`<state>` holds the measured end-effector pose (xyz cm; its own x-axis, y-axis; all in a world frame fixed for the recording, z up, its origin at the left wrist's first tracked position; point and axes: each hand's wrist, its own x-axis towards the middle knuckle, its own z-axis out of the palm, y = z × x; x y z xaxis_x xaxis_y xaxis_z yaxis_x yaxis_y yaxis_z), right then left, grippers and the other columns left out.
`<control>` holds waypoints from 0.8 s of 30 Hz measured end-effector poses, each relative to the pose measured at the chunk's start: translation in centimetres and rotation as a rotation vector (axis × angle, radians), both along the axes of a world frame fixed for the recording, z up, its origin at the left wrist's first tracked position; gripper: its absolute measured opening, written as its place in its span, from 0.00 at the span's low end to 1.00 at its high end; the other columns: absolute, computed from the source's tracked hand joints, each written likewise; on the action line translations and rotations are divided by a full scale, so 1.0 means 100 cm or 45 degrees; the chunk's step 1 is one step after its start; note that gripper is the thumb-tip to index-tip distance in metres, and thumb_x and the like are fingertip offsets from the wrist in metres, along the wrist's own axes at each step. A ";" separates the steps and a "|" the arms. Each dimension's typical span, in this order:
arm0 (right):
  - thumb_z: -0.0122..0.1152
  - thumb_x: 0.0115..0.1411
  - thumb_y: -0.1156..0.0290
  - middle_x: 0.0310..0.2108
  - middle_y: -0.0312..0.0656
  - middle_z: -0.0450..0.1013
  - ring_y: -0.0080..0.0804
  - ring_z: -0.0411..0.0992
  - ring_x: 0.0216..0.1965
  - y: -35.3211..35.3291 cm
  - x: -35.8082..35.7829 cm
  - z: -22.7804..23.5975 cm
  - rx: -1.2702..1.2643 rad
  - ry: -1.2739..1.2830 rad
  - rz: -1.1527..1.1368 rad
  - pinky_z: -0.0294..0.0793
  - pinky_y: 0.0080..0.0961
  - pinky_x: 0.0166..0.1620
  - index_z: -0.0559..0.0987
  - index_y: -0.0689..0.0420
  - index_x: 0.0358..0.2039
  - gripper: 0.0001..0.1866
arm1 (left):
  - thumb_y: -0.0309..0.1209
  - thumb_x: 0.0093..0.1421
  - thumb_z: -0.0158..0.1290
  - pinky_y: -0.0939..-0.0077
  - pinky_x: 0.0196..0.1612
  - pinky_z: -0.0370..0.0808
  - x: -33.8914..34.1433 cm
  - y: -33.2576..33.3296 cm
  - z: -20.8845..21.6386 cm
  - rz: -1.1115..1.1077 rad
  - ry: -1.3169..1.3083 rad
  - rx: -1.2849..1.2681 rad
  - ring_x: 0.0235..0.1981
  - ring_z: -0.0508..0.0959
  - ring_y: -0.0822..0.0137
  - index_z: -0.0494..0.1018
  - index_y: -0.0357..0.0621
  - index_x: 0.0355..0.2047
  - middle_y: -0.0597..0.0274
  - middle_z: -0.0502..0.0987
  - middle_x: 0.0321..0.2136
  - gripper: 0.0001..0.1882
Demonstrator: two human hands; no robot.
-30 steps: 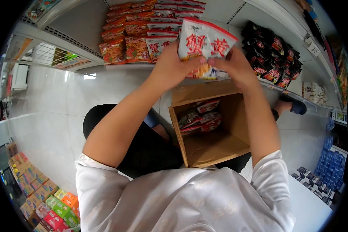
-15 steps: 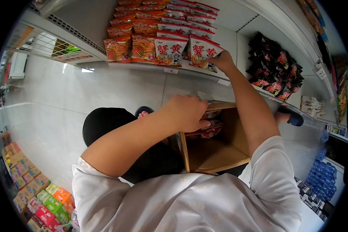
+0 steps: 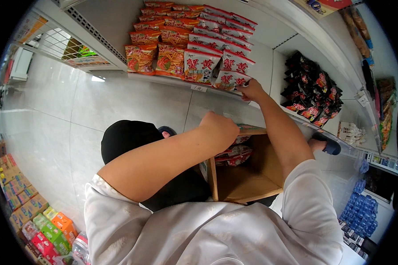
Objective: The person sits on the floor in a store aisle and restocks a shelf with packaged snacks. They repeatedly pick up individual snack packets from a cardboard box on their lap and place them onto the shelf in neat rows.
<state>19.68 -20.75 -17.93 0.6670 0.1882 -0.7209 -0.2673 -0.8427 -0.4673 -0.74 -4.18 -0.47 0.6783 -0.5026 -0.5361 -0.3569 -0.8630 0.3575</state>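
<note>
My right hand is closed on a white and red snack bag at the front edge of the shelf, the bag leaning in front of another of its kind. To its left stand rows of similar white bags and orange snack bags. My left hand is bent into a fist over the far left rim of an open cardboard box; its fingers are turned away, and what they hold is hidden. Several red and white bags lie inside the box, which sits between my legs.
Black snack bags are heaped farther right on the shelf, with small white packets beyond them. Coloured cartons stand on the floor at lower left. Blue bottle packs are at lower right. A wire rack stands at upper left.
The snack bag in my right hand has come lower and tilted at the shelf's front, showing the bag behind it. My left hand has turned, its thumb now out of sight. The view has shifted slightly.
</note>
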 end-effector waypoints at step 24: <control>0.55 0.66 0.53 0.40 0.52 0.78 0.41 0.77 0.42 -0.062 -0.153 0.148 1.441 0.873 0.840 0.77 0.29 0.43 0.81 0.64 0.39 0.23 | 0.25 0.57 0.52 0.57 0.43 0.79 0.005 -0.011 -0.020 0.058 -0.262 -0.131 0.43 0.80 0.49 0.79 0.45 0.40 0.51 0.81 0.38 0.11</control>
<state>4.36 -27.00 -3.16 -0.1633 0.9794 -0.1186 -0.4246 -0.1783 -0.8876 -0.26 -5.27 -2.51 0.7915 -0.5135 -0.3316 -0.3928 -0.8429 0.3678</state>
